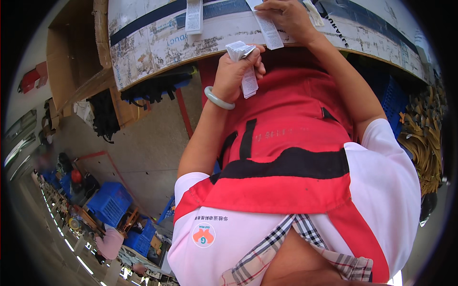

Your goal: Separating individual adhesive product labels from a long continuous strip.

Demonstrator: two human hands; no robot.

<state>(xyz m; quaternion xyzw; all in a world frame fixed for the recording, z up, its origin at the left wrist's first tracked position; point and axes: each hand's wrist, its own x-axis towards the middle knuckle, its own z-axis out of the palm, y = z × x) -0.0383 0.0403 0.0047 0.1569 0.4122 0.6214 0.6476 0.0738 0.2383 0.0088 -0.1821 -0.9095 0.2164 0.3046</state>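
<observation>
My left hand, with a pale bangle at the wrist, is closed round a folded bundle of white printed labels just off the table's near edge. Part of the bundle fans out above the thumb and the rest hangs below it. Farther up and to the right, my right hand has its fingers closed at the upper part of a long white label strip. The strip's lower end reaches the table edge. Another white label stack lies on the table, left of both hands.
Worn printed cardboard covers the table. A small pale strip lies right of my right hand. An open cardboard box stands at the left, with black pieces below. Blue crates and another person are lower left.
</observation>
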